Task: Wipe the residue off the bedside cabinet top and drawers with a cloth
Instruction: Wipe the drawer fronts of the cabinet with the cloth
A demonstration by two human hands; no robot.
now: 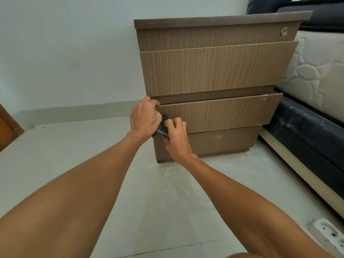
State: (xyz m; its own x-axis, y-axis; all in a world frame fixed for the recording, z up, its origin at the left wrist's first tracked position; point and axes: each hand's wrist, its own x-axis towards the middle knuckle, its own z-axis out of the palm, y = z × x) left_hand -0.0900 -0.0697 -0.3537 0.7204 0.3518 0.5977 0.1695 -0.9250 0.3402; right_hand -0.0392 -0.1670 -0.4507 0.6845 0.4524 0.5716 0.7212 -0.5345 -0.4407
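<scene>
A brown wood-grain bedside cabinet (214, 71) stands on the floor against the wall. Its lower drawer (223, 114) is pulled out a little. My left hand (144, 118) grips the top left corner of that drawer front. My right hand (176, 138) holds a small dark cloth (161, 131) bunched against the drawer's left edge, between both hands. White specks of residue show on the panel below the drawer (216, 136) and at the drawer's top right corner (265, 97).
A bed with a white quilted mattress (316, 71) and dark base (307, 131) stands right of the cabinet. White dust streaks the pale floor (176, 175) in front. A white power strip (327, 235) lies at bottom right. A wooden door edge (7, 127) shows at left.
</scene>
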